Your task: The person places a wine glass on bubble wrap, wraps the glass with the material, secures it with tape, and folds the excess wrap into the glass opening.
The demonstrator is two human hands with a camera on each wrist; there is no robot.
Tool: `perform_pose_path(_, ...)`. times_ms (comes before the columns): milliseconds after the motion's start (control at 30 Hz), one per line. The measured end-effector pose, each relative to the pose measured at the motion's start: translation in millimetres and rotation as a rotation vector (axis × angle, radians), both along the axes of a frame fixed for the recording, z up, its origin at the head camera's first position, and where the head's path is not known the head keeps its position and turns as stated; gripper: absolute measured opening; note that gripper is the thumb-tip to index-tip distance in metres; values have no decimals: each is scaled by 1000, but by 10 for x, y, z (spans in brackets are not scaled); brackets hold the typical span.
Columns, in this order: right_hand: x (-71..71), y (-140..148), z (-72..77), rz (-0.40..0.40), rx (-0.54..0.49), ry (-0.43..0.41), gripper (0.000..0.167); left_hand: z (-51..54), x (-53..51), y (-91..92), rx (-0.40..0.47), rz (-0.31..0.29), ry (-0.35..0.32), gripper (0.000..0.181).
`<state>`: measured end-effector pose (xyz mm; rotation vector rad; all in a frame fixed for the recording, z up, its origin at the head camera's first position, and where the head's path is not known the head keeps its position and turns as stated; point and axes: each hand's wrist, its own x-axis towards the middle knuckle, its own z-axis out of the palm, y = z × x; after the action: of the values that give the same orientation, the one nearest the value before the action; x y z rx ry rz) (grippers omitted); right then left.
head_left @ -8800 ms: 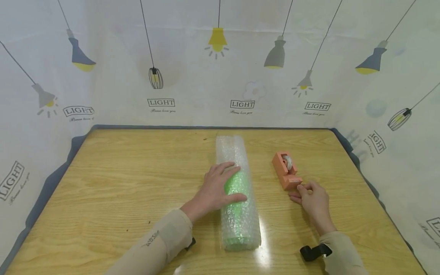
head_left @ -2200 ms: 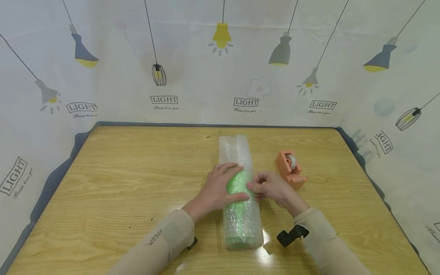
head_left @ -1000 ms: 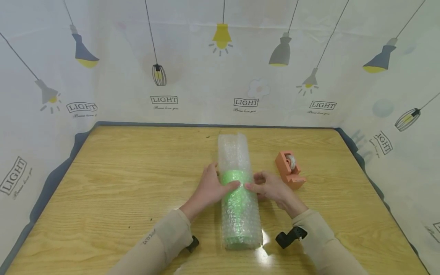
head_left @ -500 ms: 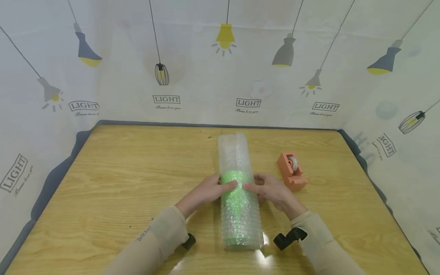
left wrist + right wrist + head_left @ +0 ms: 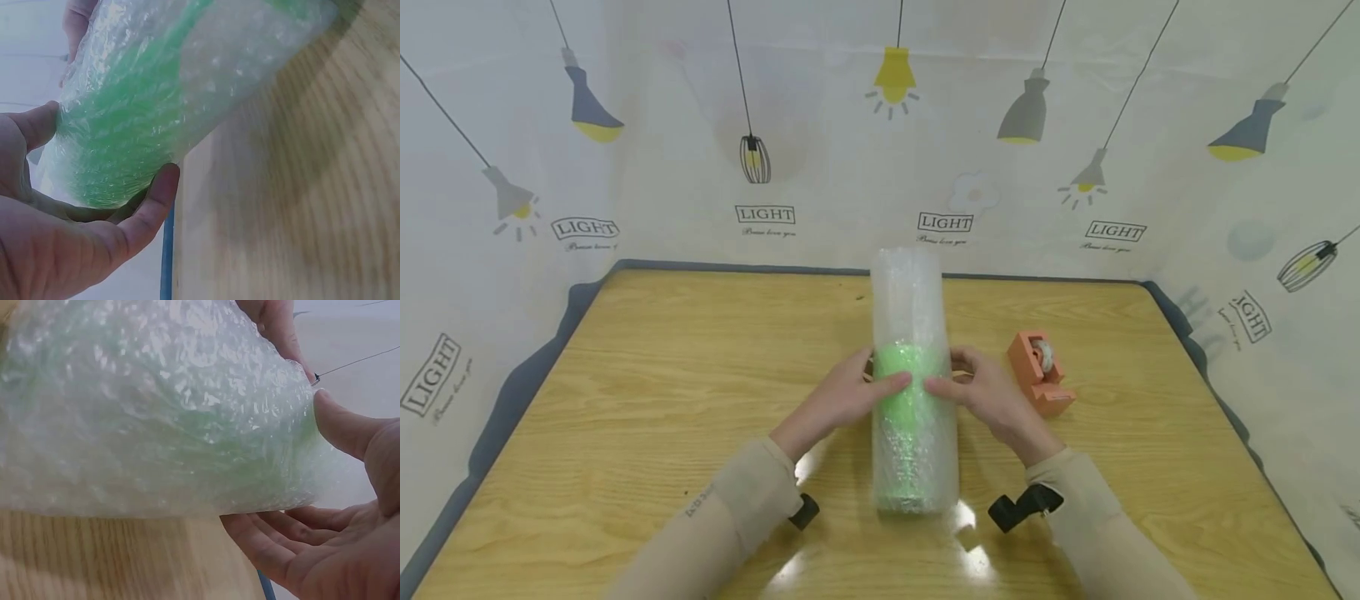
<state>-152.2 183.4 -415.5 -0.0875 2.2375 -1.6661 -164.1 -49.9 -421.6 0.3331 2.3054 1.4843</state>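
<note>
A green and white cylinder-like object wrapped in bubble wrap (image 5: 917,454) is in the middle of the head view, its far end raised off the table. My left hand (image 5: 842,392) grips its left side, thumb on top and fingers curled underneath. From the other side my right hand (image 5: 992,396) holds it the same way, the two thumb tips close together. In the left wrist view the fingers (image 5: 147,215) bend under the bubble wrap. The right wrist view shows the thumb (image 5: 347,428) pressing the wrap's top. What lies inside shows only blurrily.
An orange tape dispenser (image 5: 1037,375) with a roll of clear tape stands just right of my right hand. The wooden table (image 5: 700,350) is bordered at the back and sides by a lamp-printed curtain (image 5: 835,150).
Earlier my right hand went from the tape dispenser to the wrapped object. My left hand shifted from on top to its left side. In the last half second the object has risen.
</note>
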Motion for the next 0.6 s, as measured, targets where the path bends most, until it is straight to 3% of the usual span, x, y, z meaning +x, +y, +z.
perform_pose_path(333,-32,-82,113,-30,-48,84,74,135,-40,-45,41,24,88,76)
perform_pose_path(600,-48,-129,193,-19,-122,206,76,272,-43,-100,60,33,170,83)
